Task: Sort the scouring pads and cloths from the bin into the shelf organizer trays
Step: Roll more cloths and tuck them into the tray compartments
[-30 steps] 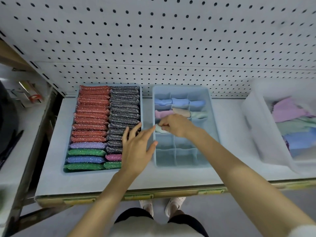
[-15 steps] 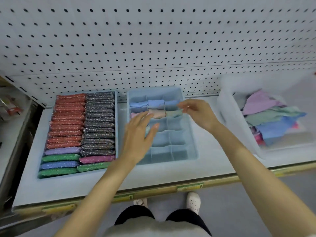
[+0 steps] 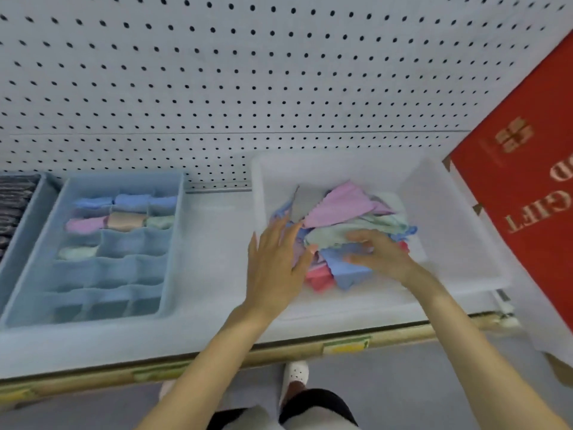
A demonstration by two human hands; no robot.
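A white bin (image 3: pixel 449 231) at the right of the shelf holds a loose pile of cloths (image 3: pixel 341 206) in lilac, pale green, blue and pink-red. My left hand (image 3: pixel 276 262) hovers over the bin's left wall with straight, spread fingers, its tips at the edge of the pile. My right hand (image 3: pixel 378 256) lies on the pile, fingers and thumb extended over a pale green and a blue cloth; motion blur hides any grip. The blue divided tray (image 3: pixel 173 243) to the left holds several rolled cloths (image 3: pixel 124 218) in its back compartments. Dark scouring pads (image 3: pixel 15 197) show at the far left.
A red gift box (image 3: pixel 527 187) leans against the bin's right side. A white pegboard (image 3: pixel 279 88) rises behind the shelf. The shelf's front edge (image 3: pixel 310 346) carries yellow price labels. Bare shelf lies between the tray and the bin.
Both hands left the divided tray and moved right into the white bin. My view swung right, so the scouring pad tray slid almost out of sight.
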